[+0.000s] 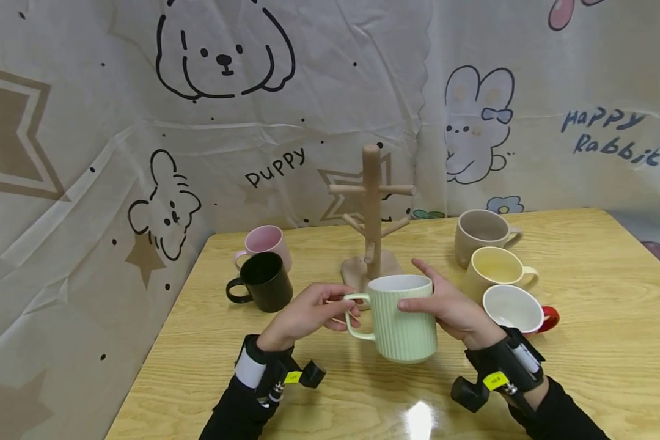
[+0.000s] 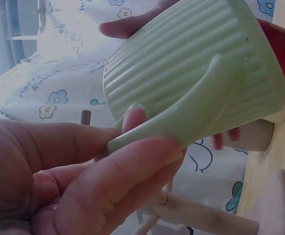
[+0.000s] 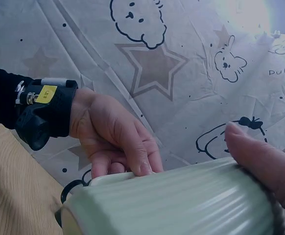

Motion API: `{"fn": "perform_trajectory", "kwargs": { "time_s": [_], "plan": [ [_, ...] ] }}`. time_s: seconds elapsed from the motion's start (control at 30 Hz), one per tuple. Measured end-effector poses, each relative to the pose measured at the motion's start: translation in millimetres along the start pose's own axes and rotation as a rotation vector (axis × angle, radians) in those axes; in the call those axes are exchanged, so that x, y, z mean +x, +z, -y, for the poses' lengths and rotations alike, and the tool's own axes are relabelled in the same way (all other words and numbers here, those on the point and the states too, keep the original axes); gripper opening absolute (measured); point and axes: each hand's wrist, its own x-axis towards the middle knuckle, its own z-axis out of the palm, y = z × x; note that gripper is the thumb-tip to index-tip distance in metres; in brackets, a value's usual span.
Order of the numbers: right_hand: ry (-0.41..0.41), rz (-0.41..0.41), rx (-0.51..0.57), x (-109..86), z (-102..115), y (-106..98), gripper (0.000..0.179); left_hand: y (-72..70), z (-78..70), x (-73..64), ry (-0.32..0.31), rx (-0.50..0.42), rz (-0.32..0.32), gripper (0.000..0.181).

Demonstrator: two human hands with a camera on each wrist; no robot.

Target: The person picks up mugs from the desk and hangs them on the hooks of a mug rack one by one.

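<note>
A pale green ribbed mug (image 1: 404,324) is held up over the table between both hands, its handle toward the left. My left hand (image 1: 313,311) pinches that handle (image 2: 181,112) between thumb and fingers, one fingertip showing through the loop. On the other side, my right hand (image 1: 453,308) grips the mug's body. Its thumb (image 3: 260,161) lies along the near wall near the rim, the index finger points up and away, and the other fingers are mostly hidden behind the mug.
Behind the mug stands a wooden mug tree (image 1: 371,214) with bare pegs. To the left are a black mug (image 1: 266,284) and a pink mug (image 1: 277,244). At right stand a taupe mug (image 1: 467,244), a yellow mug (image 1: 475,278) and a white mug (image 1: 508,311) with a red handle.
</note>
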Motion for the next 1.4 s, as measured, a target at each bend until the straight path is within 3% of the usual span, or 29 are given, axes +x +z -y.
{"fn": "perform_trajectory", "kwargs": {
  "time_s": [0.2,0.47,0.67,0.8,0.9,1.2,1.4],
  "plan": [
    [0.011,-0.057,-0.017,2.4,-3,5,0.082,-0.3,0.5,1.1,0.004,0.004,-0.002,0.028],
    [-0.026,-0.131,-0.029,6.1,-3,13,0.075,-3.6,-2.9,0.2,0.021,0.090,-0.074,0.029],
    [-0.085,-0.198,0.057,2.2,-9,17,0.072,-9.1,-8.8,-7.3,0.085,0.138,-0.235,0.035],
    [-0.184,-0.307,0.221,-2.6,-23,23,0.066,-23.7,-12.6,-20.8,0.137,0.207,-0.377,0.042],
    [-0.257,-0.386,0.335,-4.1,-35,28,0.061,-36.9,-14.9,-32.2,0.158,0.241,-0.445,0.042],
    [-0.278,-0.451,0.449,11.6,-37,32,0.056,-56.7,-20.3,-48.7,0.142,0.258,-0.505,0.042],
    [-0.267,-0.476,0.488,28.7,-37,30,0.056,-56.2,-18.0,-48.7,0.152,0.335,-0.470,0.040]
  ]
}}
